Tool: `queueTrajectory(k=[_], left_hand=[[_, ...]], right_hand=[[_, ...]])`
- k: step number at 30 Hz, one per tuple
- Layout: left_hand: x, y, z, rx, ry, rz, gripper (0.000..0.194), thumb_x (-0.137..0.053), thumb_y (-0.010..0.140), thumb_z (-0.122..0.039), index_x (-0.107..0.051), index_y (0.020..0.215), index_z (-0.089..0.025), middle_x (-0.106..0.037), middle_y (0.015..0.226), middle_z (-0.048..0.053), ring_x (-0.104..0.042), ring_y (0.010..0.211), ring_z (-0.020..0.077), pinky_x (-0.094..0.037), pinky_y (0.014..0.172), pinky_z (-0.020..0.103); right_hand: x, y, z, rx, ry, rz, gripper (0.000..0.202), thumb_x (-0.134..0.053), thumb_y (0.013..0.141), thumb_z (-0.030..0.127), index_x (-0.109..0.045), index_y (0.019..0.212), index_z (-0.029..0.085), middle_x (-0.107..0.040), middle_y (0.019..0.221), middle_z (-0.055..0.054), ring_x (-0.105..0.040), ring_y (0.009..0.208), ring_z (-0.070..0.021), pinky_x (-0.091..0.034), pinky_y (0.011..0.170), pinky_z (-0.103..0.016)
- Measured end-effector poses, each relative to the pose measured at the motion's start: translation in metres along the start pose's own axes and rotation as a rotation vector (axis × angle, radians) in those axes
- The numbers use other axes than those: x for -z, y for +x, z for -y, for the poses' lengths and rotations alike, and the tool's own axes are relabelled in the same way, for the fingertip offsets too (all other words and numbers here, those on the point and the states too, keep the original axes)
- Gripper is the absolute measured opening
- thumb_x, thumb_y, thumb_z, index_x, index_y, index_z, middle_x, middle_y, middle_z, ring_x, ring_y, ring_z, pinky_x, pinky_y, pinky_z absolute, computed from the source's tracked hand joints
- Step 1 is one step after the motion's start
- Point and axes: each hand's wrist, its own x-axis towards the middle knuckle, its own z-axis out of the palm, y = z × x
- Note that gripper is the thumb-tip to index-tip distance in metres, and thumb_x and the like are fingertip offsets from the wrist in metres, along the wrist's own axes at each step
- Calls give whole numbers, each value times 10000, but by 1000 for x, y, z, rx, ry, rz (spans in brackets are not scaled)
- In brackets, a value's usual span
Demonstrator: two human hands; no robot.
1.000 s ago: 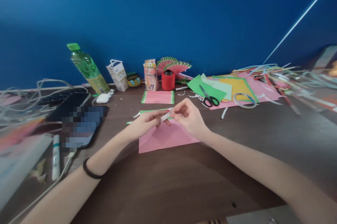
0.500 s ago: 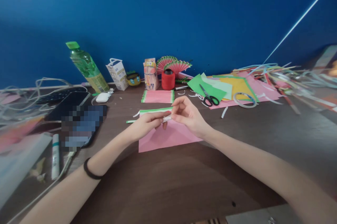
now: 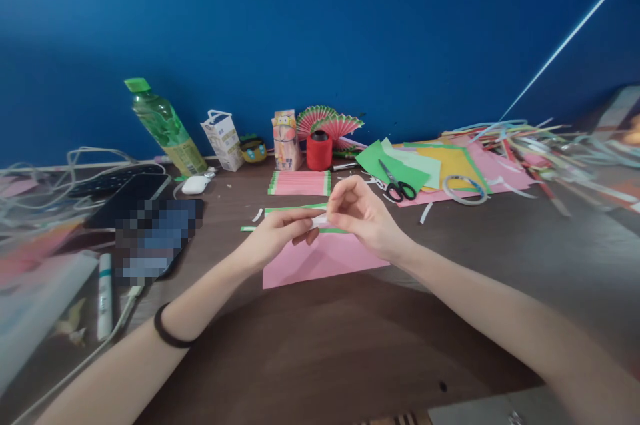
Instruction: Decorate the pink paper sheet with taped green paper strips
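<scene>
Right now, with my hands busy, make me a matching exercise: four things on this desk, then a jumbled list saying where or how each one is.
Things:
1. White strip
2. Pink sheet
3. Scissors
4. Bottle

Descriptions:
A. Lying below the hands
B. Topped by a green cap
C. Held between left hand and right hand
D. Blades over green paper

Pairs: 1-C, 2-A, 3-D, 4-B.
</scene>
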Motion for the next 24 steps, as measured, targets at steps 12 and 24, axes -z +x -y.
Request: queueTrajectory(k=[12,24], left_hand=[[-12,0,5,59,-500,-50,259,-562,734,-191,-684,957,-140,-532,642,8,-384,604,94,-282,585,257],[-21,-1,2,152,-682,-84,160,-570,696,-178,-674,800,-115,-419,544,-27,-352,533,73,-291,521,208]], right_hand=[[1,1,-3,-38,175,2,203,-616,751,156,-463,848,244,-496,725,49,-473,657,-78,-408,609,-215],[1,2,-4,-89,263,-69,254,-658,703,170,-459,841,247,-481,696,62,-463,639,-74,-408,628,-205]])
